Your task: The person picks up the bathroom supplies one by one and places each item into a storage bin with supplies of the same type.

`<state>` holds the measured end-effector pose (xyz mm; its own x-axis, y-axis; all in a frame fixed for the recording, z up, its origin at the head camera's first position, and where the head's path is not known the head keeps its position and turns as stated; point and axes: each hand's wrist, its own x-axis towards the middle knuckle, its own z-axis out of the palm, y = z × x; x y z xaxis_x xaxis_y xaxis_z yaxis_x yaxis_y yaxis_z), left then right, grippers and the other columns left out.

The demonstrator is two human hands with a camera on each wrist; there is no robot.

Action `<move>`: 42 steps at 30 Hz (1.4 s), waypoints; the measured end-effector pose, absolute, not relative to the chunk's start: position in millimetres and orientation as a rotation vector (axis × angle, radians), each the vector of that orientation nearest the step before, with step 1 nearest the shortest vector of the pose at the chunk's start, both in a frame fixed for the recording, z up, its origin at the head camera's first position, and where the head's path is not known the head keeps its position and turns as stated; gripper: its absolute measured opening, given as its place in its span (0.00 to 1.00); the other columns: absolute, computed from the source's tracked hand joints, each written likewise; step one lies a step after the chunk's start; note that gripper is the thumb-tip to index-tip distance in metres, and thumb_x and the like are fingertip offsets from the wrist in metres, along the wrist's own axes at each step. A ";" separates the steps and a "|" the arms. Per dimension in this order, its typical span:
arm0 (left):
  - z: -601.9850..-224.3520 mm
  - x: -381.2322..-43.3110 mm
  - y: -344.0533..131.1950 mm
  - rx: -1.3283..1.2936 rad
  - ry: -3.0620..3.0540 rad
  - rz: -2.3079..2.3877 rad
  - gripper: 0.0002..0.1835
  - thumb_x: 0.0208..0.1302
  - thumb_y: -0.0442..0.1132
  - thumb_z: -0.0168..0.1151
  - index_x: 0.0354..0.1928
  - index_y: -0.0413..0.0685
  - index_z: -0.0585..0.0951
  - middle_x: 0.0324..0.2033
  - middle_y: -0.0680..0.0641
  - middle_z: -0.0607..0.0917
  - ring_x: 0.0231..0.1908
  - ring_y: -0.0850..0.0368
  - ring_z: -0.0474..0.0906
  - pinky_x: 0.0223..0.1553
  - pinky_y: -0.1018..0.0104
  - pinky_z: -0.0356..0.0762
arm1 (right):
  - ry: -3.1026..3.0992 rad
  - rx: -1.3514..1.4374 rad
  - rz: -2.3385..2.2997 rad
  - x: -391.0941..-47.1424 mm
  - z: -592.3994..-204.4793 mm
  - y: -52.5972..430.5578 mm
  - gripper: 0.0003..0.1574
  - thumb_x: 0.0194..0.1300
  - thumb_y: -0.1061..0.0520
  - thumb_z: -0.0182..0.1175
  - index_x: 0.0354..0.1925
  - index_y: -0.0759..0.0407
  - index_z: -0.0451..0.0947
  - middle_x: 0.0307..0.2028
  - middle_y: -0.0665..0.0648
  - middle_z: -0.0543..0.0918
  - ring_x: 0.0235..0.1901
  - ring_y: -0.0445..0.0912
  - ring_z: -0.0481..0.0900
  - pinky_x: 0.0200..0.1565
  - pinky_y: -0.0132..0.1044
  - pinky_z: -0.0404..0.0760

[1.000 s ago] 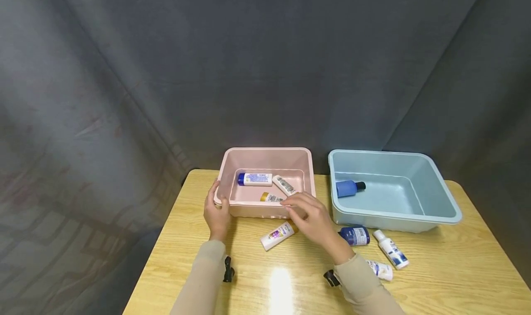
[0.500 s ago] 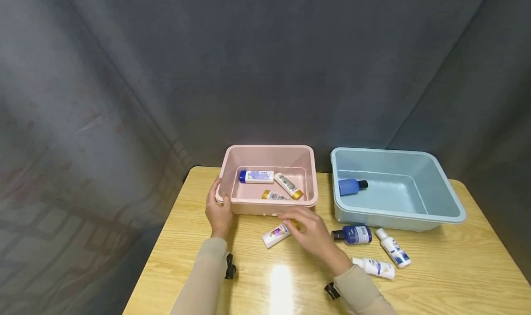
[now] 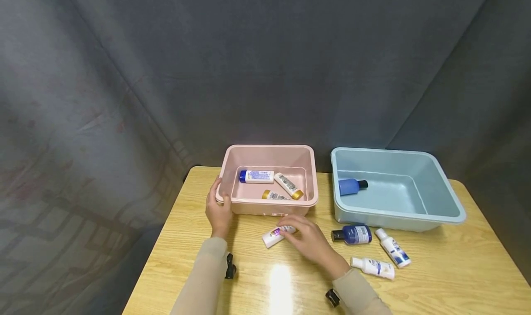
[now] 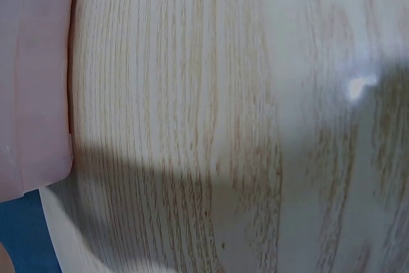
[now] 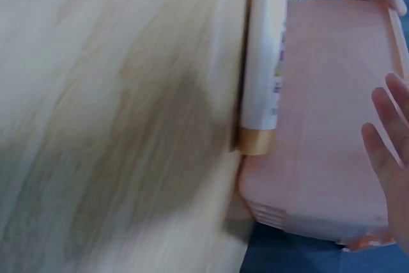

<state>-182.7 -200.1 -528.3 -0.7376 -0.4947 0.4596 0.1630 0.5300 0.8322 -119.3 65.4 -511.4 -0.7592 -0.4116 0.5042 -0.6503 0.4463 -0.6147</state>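
My left hand (image 3: 218, 213) holds the front left corner of the pink bin (image 3: 265, 209), thumb at the front and fingers along the left side. Below the bin's front wall, a white bottle with a gold cap (image 3: 274, 237) lies on the table. Over its capped end is my right hand (image 3: 309, 241), thumb and fingers apart. In the right wrist view the fingers (image 5: 388, 126) are spread and clear of the bottle (image 5: 263, 62). Inside the bin lie a white bottle with a blue cap (image 3: 258, 177) and two gold-capped ones (image 3: 287, 185), one partly hidden by the front wall.
To the right stands a light blue bin (image 3: 394, 218) with a blue bottle (image 3: 349, 186) inside. In front of it lie a dark blue bottle (image 3: 357, 235) and two white bottles (image 3: 378, 268) on the wooden table (image 3: 249, 282). A grey curtain (image 3: 265, 66) hangs behind.
My right hand has come down from the pink bin's front rim to the gold-capped bottle on the table. The left hand stays at the bin's corner. The head view has shifted slightly.
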 end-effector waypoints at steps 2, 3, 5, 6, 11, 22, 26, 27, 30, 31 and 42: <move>-528.2 -182.9 -200.2 0.271 -2.080 -1.231 0.25 0.61 0.31 0.56 0.62 0.51 0.78 0.62 0.50 0.79 0.64 0.47 0.71 0.65 0.49 0.66 | -2.467 0.907 1.214 -119.9 -513.7 66.4 0.18 0.54 0.61 0.73 0.46 0.53 0.85 0.50 0.50 0.84 0.53 0.48 0.81 0.57 0.49 0.78; -528.4 -183.0 -200.5 0.270 -2.079 -1.231 0.25 0.61 0.31 0.56 0.62 0.51 0.78 0.62 0.50 0.79 0.64 0.47 0.71 0.65 0.49 0.66 | -2.491 0.905 1.216 -120.3 -514.9 66.9 0.19 0.55 0.61 0.73 0.46 0.53 0.85 0.51 0.50 0.84 0.54 0.47 0.80 0.58 0.49 0.77; -529.1 -183.1 -201.0 0.266 -2.077 -1.229 0.25 0.62 0.31 0.56 0.62 0.50 0.78 0.62 0.50 0.79 0.64 0.47 0.71 0.65 0.50 0.66 | -2.537 0.907 1.214 -121.4 -517.3 67.9 0.19 0.56 0.60 0.73 0.47 0.53 0.84 0.52 0.49 0.84 0.55 0.47 0.79 0.58 0.49 0.77; -529.3 -183.2 -201.2 0.263 -2.076 -1.227 0.25 0.62 0.31 0.56 0.62 0.50 0.78 0.62 0.50 0.79 0.64 0.47 0.71 0.65 0.50 0.66 | -2.557 0.909 1.210 -122.1 -518.3 68.2 0.19 0.57 0.59 0.72 0.48 0.52 0.84 0.52 0.49 0.84 0.55 0.47 0.79 0.59 0.49 0.76; -528.7 -184.0 -201.6 0.251 -2.077 -1.222 0.25 0.62 0.31 0.55 0.62 0.50 0.78 0.63 0.51 0.78 0.64 0.47 0.71 0.65 0.50 0.66 | -2.638 0.929 1.177 -126.0 -521.9 69.2 0.21 0.58 0.56 0.72 0.51 0.53 0.83 0.54 0.51 0.83 0.56 0.47 0.77 0.58 0.51 0.76; -528.1 -182.6 -200.1 0.272 -2.096 -1.230 0.25 0.62 0.31 0.55 0.63 0.50 0.77 0.63 0.50 0.78 0.65 0.48 0.71 0.66 0.50 0.65 | -2.791 0.929 1.115 -132.6 -534.7 71.0 0.27 0.57 0.56 0.72 0.56 0.55 0.81 0.59 0.59 0.79 0.60 0.55 0.74 0.61 0.61 0.70; -529.6 -182.3 -201.2 0.280 -2.104 -1.226 0.25 0.62 0.31 0.55 0.63 0.50 0.77 0.63 0.50 0.78 0.65 0.47 0.71 0.65 0.49 0.66 | -2.800 0.943 1.066 -134.4 -539.0 71.0 0.28 0.56 0.56 0.73 0.56 0.57 0.81 0.59 0.61 0.79 0.61 0.58 0.73 0.61 0.62 0.69; -529.9 -182.2 -201.3 0.282 -2.106 -1.226 0.25 0.62 0.31 0.55 0.63 0.50 0.77 0.63 0.50 0.78 0.65 0.48 0.71 0.65 0.49 0.66 | -2.800 0.946 1.048 -135.0 -540.4 70.9 0.28 0.56 0.56 0.73 0.56 0.57 0.81 0.59 0.61 0.79 0.61 0.58 0.73 0.61 0.62 0.69; -529.8 -181.7 -200.9 0.281 -2.107 -1.228 0.25 0.62 0.31 0.55 0.63 0.50 0.77 0.63 0.50 0.78 0.65 0.48 0.70 0.65 0.50 0.66 | -2.806 0.953 1.014 -136.5 -543.4 70.9 0.29 0.55 0.55 0.73 0.56 0.56 0.81 0.59 0.61 0.79 0.61 0.57 0.74 0.62 0.60 0.69; -529.5 -181.6 -200.5 0.278 -2.106 -1.228 0.25 0.62 0.31 0.55 0.63 0.50 0.77 0.63 0.50 0.78 0.65 0.48 0.70 0.65 0.50 0.66 | -2.805 0.954 1.013 -137.0 -544.0 70.9 0.29 0.55 0.55 0.73 0.55 0.56 0.81 0.59 0.61 0.79 0.61 0.57 0.74 0.62 0.60 0.68; -528.0 -182.7 -199.9 0.253 -2.091 -1.220 0.25 0.62 0.30 0.55 0.62 0.49 0.77 0.63 0.50 0.78 0.65 0.48 0.70 0.65 0.49 0.66 | -2.817 0.943 1.022 -141.9 -546.8 67.3 0.30 0.54 0.56 0.74 0.56 0.59 0.81 0.58 0.61 0.80 0.60 0.58 0.74 0.63 0.58 0.68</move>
